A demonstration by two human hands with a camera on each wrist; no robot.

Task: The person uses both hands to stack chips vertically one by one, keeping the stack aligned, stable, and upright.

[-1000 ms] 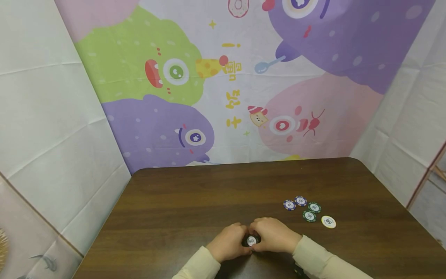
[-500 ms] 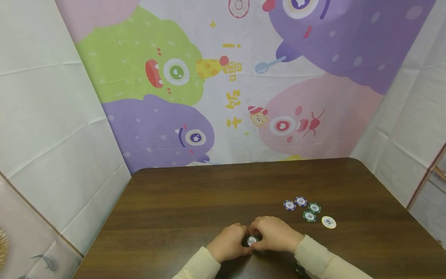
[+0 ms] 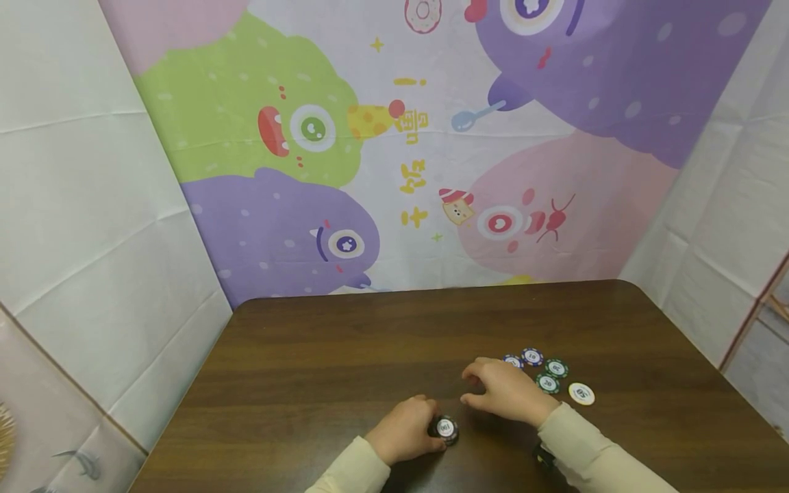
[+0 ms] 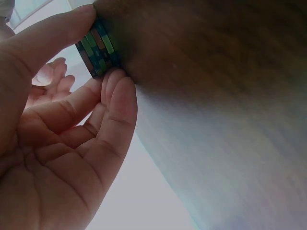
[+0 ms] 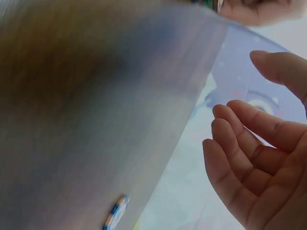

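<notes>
A short stack of dark chips (image 3: 446,428), its top one marked 100, stands on the table's near part. My left hand (image 3: 403,430) grips it from the left, and the left wrist view has thumb and fingers pinching the edges of several chips (image 4: 100,50). To the right of the stack, my right hand (image 3: 508,392) hangs with fingers loosely bent and parted from the thumb, holding nothing. In the right wrist view the same hand (image 5: 264,139) shows an empty palm, with one blue and white chip (image 5: 116,212) lower down.
Beyond and beside my right hand lie two blue chips (image 3: 532,357), two green chips (image 3: 557,368) and a pale chip (image 3: 581,394) marked 50. A dark object (image 3: 545,456) is partly covered by the right sleeve. A cartoon-printed cloth (image 3: 419,260) hangs behind the table.
My right hand has let go of the stack and moved right and slightly away from me, now partly covering a blue chip. The left hand has stayed in place on the stack.
</notes>
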